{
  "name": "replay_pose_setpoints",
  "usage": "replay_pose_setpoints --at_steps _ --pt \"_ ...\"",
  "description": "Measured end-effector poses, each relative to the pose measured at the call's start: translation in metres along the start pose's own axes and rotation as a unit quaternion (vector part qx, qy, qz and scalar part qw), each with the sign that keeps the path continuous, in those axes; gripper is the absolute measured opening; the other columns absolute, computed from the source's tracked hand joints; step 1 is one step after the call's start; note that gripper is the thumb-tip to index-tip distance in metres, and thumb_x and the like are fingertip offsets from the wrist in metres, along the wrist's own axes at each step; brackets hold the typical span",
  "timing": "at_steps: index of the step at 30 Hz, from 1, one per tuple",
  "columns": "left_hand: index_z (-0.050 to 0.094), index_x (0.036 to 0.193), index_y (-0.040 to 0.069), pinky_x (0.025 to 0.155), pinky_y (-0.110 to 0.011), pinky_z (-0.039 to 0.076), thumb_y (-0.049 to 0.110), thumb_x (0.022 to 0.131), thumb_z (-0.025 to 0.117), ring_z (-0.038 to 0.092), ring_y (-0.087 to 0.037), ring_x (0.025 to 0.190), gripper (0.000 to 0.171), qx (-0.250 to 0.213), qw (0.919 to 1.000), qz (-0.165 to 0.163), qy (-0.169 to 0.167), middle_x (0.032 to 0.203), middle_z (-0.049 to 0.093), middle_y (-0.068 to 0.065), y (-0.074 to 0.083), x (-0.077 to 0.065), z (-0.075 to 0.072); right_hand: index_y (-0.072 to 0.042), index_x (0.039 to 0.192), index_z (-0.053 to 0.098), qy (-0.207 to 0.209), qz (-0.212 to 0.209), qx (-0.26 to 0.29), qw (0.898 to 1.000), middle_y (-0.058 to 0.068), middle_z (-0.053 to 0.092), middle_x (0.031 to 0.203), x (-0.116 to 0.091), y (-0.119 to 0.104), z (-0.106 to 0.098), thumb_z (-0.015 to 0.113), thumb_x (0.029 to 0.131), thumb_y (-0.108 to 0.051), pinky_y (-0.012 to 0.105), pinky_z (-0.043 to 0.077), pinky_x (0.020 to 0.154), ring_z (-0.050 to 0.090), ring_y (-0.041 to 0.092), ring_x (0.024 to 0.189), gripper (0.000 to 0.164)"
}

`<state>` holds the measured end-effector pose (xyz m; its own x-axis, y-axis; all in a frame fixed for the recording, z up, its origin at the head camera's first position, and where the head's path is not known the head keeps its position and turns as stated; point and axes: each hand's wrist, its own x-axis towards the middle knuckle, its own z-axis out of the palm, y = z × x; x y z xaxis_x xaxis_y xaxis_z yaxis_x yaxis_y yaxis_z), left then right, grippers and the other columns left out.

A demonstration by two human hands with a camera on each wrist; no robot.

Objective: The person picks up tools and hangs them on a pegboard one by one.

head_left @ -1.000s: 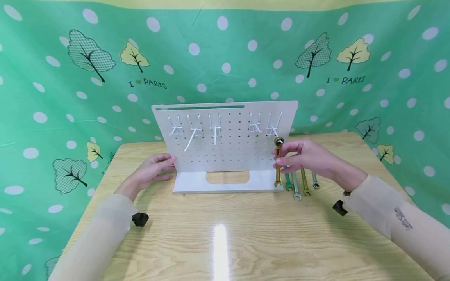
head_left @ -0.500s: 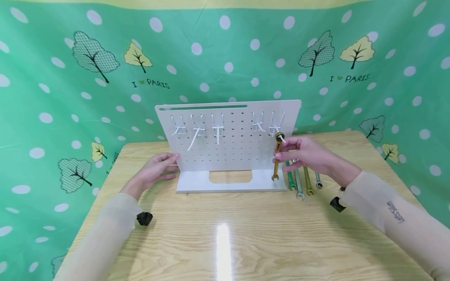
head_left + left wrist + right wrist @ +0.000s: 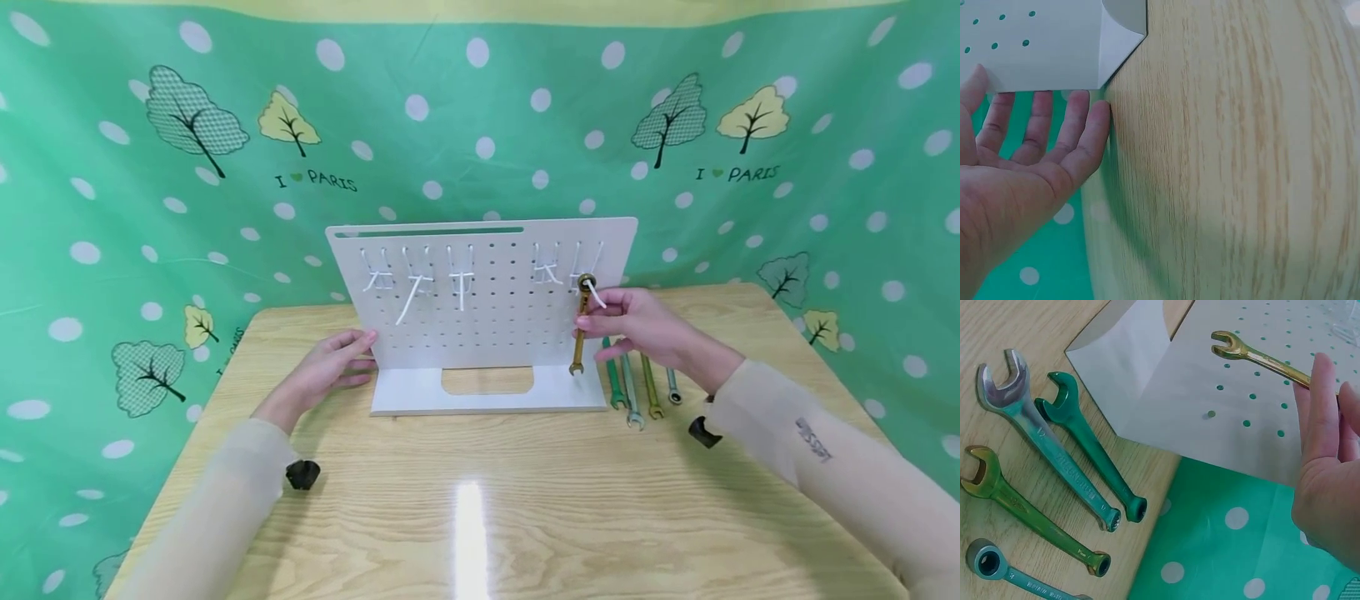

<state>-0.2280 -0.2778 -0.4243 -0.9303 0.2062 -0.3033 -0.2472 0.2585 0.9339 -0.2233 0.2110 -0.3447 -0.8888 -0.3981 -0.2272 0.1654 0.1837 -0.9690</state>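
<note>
Near the board's right edge, my right hand [image 3: 641, 325] pinches a golden combination wrench [image 3: 580, 333] between thumb and fingers. The wrench hangs down, its ring end round the rightmost white hook [image 3: 594, 293] and its open end lowest. In the right wrist view that open end [image 3: 1230, 347] stands in front of the white pegboard [image 3: 1194, 394]. My left hand [image 3: 330, 367] holds the left edge of the pegboard [image 3: 480, 333], thumb at the front face and the other fingers at the edge; in the left wrist view the fingertips [image 3: 1005, 100] meet that edge.
Right of the board lie several wrenches: a green one [image 3: 1085, 428], a silvery one [image 3: 1054, 450], an olive-gold one [image 3: 1035, 519] and a ratchet-ended one [image 3: 1016, 575]. Other white hooks [image 3: 461, 275] project from the board. Behind the wooden table [image 3: 375, 500] hangs a green dotted cloth [image 3: 480, 108].
My right hand has moved the golden wrench left and slightly up; its ring end has gone from the hook's tip to farther along the hook. The left hand keeps its place.
</note>
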Motion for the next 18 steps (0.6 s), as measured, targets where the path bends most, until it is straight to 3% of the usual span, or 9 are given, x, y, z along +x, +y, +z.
replay_pose_setpoints --at_steps 7,18 --pt "0.050 0.134 0.003 0.107 -0.049 0.049 0.053 0.100 0.058 0.051 -0.040 0.131 0.061 -0.011 0.9999 0.001 -0.007 0.140 0.050 -0.022 -0.0002 -0.0012 -0.0020 0.003 0.119 0.058 0.034 0.015 -0.006 0.999 0.020 0.066 0.127 0.0058 0.0005 0.0022 0.072 0.098 -0.019 0.047 0.062 0.082 0.068 0.026 0.112 0.034" --pt "0.048 0.138 0.002 0.108 -0.050 0.048 0.052 0.101 0.057 0.050 -0.041 0.133 0.063 -0.014 0.9998 -0.003 -0.012 0.141 0.049 -0.022 0.0016 -0.0026 -0.0017 0.004 0.124 0.061 0.046 0.024 -0.006 0.999 0.017 0.067 0.128 0.0064 0.0046 0.0045 0.073 0.097 -0.026 0.046 0.062 0.083 0.068 0.029 0.113 0.043"
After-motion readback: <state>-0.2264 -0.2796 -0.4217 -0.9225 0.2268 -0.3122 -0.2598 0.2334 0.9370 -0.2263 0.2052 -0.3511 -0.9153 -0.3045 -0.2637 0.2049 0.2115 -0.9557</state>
